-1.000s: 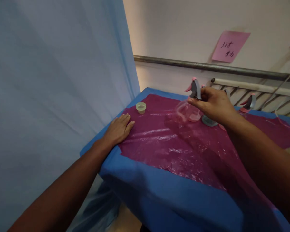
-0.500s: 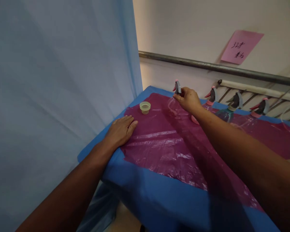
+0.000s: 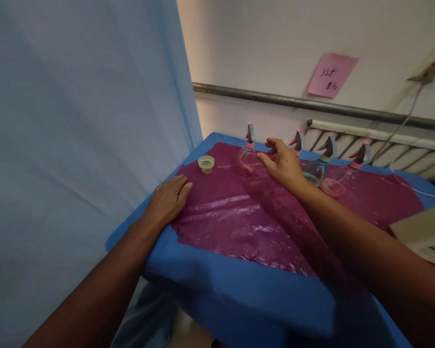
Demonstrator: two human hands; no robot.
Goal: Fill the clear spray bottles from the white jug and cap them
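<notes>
My left hand [image 3: 168, 199] lies flat on the near left edge of a purple plastic sheet [image 3: 232, 212], with nothing in it. Just beyond its fingers stands a small pale translucent cup [image 3: 206, 164]. My right hand [image 3: 284, 164] is open above the sheet, thumb and fingers apart. Left of it, a clear spray bottle [image 3: 248, 157] with a pink collar and grey trigger head stands upright, apart from the fingers. Behind and right of the hand are a second pink-collared spray bottle [image 3: 297, 140], partly hidden, a teal spray bottle [image 3: 319, 166] and another pink one [image 3: 342, 179].
The sheet covers a blue-clothed table [image 3: 239, 285]. A pale blue curtain [image 3: 87, 106] hangs at the left. Along the wall run a metal pipe [image 3: 275, 99] and a white rack [image 3: 377, 134]; a pink note [image 3: 332, 75] is stuck above. A cardboard piece [image 3: 426, 232] lies at right.
My right hand has let go of the leftmost spray bottle's head and drawn back to the right; the bottle now stands alone. My left hand stays on the sheet. The view has swung slightly right.
</notes>
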